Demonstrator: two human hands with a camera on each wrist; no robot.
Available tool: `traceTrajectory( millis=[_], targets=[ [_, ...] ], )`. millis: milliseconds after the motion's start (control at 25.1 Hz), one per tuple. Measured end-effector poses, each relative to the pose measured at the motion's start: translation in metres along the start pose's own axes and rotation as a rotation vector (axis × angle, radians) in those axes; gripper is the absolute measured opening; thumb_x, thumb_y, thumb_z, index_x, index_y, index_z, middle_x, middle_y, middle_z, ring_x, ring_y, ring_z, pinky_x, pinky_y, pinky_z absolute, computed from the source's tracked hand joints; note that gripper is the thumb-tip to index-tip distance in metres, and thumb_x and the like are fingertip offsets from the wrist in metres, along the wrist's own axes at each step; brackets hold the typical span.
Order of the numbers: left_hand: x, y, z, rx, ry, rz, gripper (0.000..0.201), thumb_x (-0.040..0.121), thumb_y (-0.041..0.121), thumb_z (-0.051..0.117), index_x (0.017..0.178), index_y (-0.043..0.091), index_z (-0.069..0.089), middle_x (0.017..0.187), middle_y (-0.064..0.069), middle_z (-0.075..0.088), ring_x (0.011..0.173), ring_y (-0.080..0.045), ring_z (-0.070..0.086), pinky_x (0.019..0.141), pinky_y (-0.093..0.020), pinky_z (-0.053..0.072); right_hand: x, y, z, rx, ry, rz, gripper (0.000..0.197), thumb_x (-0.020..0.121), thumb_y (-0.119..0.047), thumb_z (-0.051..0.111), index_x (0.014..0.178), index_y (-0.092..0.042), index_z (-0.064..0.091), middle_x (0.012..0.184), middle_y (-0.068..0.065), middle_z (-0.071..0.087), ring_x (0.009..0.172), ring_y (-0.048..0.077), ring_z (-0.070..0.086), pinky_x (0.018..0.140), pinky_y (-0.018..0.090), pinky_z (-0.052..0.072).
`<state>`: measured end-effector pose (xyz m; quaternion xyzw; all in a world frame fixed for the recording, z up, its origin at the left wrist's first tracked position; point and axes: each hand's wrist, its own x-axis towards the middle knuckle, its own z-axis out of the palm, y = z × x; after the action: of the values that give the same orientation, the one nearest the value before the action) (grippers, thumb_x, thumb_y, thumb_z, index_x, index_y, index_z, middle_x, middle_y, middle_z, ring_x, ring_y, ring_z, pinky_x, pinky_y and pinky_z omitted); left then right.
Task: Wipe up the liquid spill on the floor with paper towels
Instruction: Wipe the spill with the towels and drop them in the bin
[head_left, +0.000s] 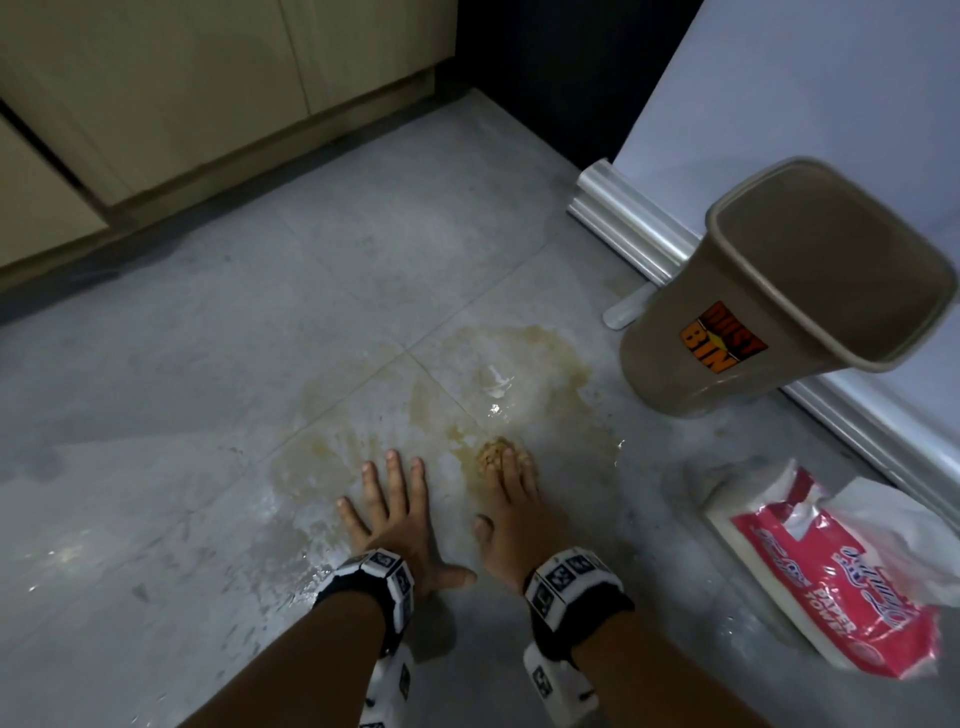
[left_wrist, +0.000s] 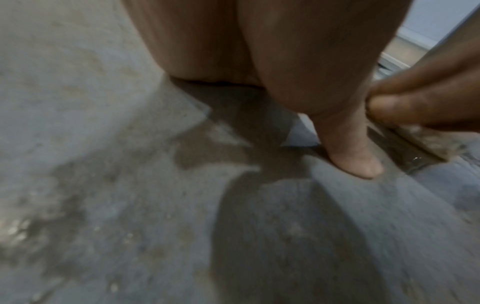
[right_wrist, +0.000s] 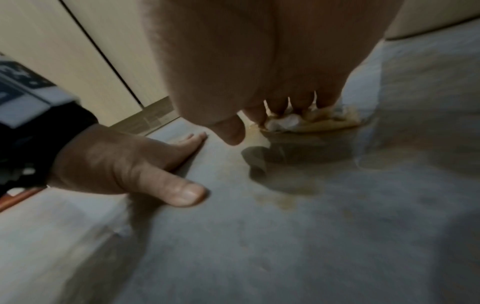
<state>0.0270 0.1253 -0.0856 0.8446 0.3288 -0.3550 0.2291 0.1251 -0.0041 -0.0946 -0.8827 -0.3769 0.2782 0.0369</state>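
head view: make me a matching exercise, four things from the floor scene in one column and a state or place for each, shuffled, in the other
Things:
1. left hand
2. paper towel wad
3. dust bin
4. paper towel pack

States or places:
A. soaked brown, under the right hand's fingertips
B. torn open, lying on the floor on the right
C. flat on the floor, fingers spread
D. standing by the wall, beyond the spill

Pairs: 1-C, 2-A, 3-D, 4-B
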Motion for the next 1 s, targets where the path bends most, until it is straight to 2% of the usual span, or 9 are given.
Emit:
traceTrajectory(
  millis=[80,239,359,438,558,598,757,916,996],
  targets=[
    [-0.001,-0.002,0.003,-0.002,0.003,0.012,0.158,0.050,0.086,0.068,0.144,0.020,-0.040,0.144,-0.009,-0.055,0.134,-0.042,-0.045,0.109,-0.072,-0.016,-0.019,0.024,0.001,-0.019,0.052,-0.047,0.069,0.080,-0.037,0.034,0.145,-0.013,0.037,0.154,0.016,0.033,0.138,0.044,0.034,0.102,0.059,0.041],
    [0.000,-0.005,0.007,-0.016,0.010,0.022,0.158,0.049,0.087,0.068,0.141,0.021,-0.042,0.144,-0.009,-0.054,0.133,-0.042,-0.046,0.108,-0.072,-0.016,0.023,0.050,-0.013,0.010,0.119,0.118,0.070,0.085,-0.034,0.030,0.152,-0.013,0.021,0.161,0.016,0.009,0.146,0.041,0.007,0.119,0.049,0.009],
    [-0.001,-0.005,0.005,-0.016,0.004,0.011,0.158,0.050,0.085,0.069,0.141,0.021,-0.043,0.144,-0.009,-0.055,0.133,-0.041,-0.047,0.109,-0.071,-0.016,0.037,0.008,-0.007,0.107,0.154,0.040,0.080,0.081,-0.039,0.028,0.153,-0.008,0.015,0.161,0.017,0.004,0.148,0.037,0.000,0.120,0.050,0.008],
    [-0.002,-0.004,0.003,-0.015,-0.007,0.012,0.158,0.051,0.084,0.070,0.144,0.021,-0.041,0.143,-0.008,-0.056,0.132,-0.040,-0.047,0.109,-0.071,-0.017,0.012,0.003,0.007,0.059,0.044,-0.065,0.079,0.082,-0.031,0.030,0.154,-0.010,0.005,0.162,0.014,-0.002,0.149,0.033,-0.003,0.120,0.048,0.012],
    [-0.001,-0.004,0.002,-0.035,-0.021,0.020,0.159,0.050,0.082,0.074,0.145,0.022,-0.039,0.136,-0.005,-0.061,0.131,-0.039,-0.049,0.110,-0.071,-0.017,-0.012,0.050,0.006,-0.003,0.046,-0.030,0.070,0.080,-0.024,0.029,0.145,0.002,0.031,0.153,0.023,0.023,0.134,0.051,0.035,0.103,0.060,0.039],
    [-0.001,-0.004,-0.001,-0.027,-0.026,0.019,0.161,0.048,0.081,0.075,0.145,0.022,-0.039,0.134,-0.005,-0.063,0.132,-0.040,-0.048,0.110,-0.072,-0.016,-0.007,0.067,0.002,-0.038,0.108,0.040,0.068,0.082,-0.026,0.032,0.143,0.005,0.035,0.152,0.023,0.022,0.131,0.054,0.038,0.103,0.060,0.038],
    [0.008,-0.001,-0.017,0.068,-0.014,-0.006,0.171,0.033,0.085,0.076,0.134,0.023,-0.047,0.138,-0.012,-0.059,0.131,-0.044,-0.048,0.105,-0.077,-0.014,0.035,0.059,-0.023,0.098,0.058,0.290,0.079,0.090,-0.040,0.032,0.152,-0.002,0.002,0.159,0.023,-0.010,0.146,0.042,-0.005,0.119,0.047,-0.003],
    [0.014,0.001,-0.018,0.059,-0.024,-0.007,0.175,0.024,0.085,0.075,0.133,0.026,-0.049,0.134,-0.010,-0.064,0.125,-0.042,-0.054,0.103,-0.078,-0.016,0.009,0.043,-0.004,0.066,0.097,0.014,0.076,0.088,-0.038,0.031,0.153,-0.003,0.009,0.160,0.018,-0.004,0.147,0.040,-0.001,0.121,0.049,0.003],
    [0.011,0.002,-0.020,0.058,-0.055,-0.003,0.176,0.025,0.084,0.077,0.134,0.025,-0.048,0.131,-0.010,-0.065,0.124,-0.042,-0.055,0.102,-0.079,-0.017,-0.006,0.071,-0.003,0.023,0.069,0.050,0.075,0.089,-0.037,0.033,0.153,-0.006,0.008,0.160,0.014,-0.006,0.147,0.040,0.000,0.120,0.051,0.006]
  ],
)
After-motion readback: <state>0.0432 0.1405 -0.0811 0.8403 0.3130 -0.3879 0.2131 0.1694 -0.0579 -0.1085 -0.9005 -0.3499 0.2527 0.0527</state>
